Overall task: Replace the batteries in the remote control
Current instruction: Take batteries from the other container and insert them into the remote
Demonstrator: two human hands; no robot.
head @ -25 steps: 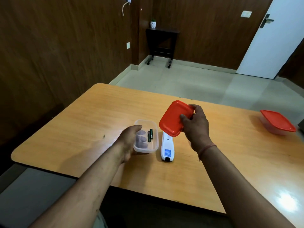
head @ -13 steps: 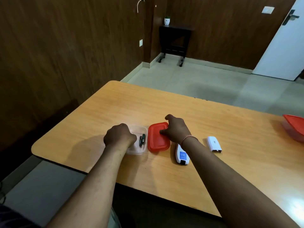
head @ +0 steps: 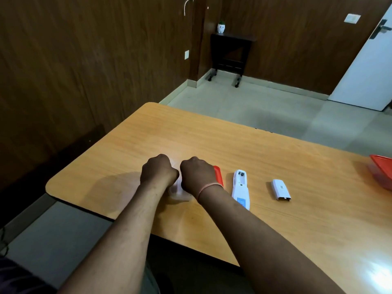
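Both fists sat close together near the near edge of the desk (head: 212,141), toward its rounded near-left corner. The left grip (head: 159,170) was curled knuckles-up at the left side of the clear container (head: 179,193). The right grip (head: 197,175) was curled over the container's right part. The fingers of both were hidden behind the backs of the hands, so I cannot tell what either held or how tightly it was closed. A sliver of the red lid (head: 219,176) showed flat on the desk just right of the right grip.

The remote control (head: 240,188) lay back-up beside the lid, its battery bay open at the far end. The battery cover (head: 281,190) lay apart from it to the right. A red-lidded box (head: 381,170) stood well off toward the right end. Bare wood ran from the hands to the far edge, left to the corner, and between the cover and the box.

Half a second earlier the right grip had rested on the lid. It had since shifted left over the container, hiding the batteries seen inside then. The left grip stayed at the container.
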